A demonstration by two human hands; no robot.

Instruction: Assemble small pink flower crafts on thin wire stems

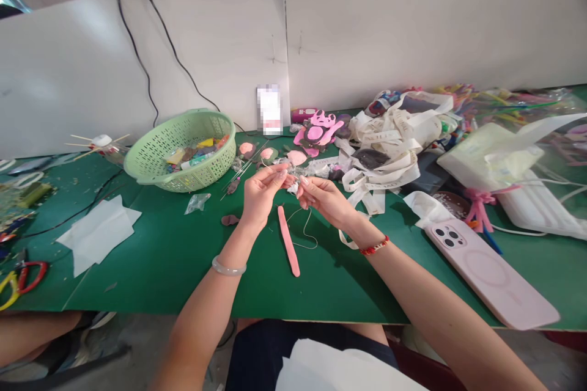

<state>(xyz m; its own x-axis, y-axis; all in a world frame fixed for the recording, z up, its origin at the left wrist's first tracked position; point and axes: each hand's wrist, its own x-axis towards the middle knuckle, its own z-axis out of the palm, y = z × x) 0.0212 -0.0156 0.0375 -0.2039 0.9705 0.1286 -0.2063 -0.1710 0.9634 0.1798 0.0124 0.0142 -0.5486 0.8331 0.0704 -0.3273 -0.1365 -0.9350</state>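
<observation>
**Both hands pinching a small pale scrap on thin wire over a green table**

Left hand (pixel 261 195) with a pale jade bangle (pixel 228 266) and right hand (pixel 323 198) with a red beaded bracelet (pixel 373 246) meet above the green work table (pixel 137 281); fingers on both sides are clenched in a tight pinch, not released, around a small pale scrap (pixel 292 184) – too small to tell its material. A thin silver wire (pixel 305 232) lies in a loose loop on the table just below the hands, beside a long pink foam strip (pixel 288 241).

Progress as seen: a layered pink-and-black bear-shaped cutout (pixel 316 133) lies flat and looks made up; loose pink oval petals (pixel 246 148) sit apart from it, unattached; more cut pieces remain in a light-green plastic basket (pixel 178 128); a tangle of white printed ribbon (pixel 376 177) sits to the right – unsorted; a phone in a pale pink case (pixel 486 275) lies near the table's front edge.
</observation>
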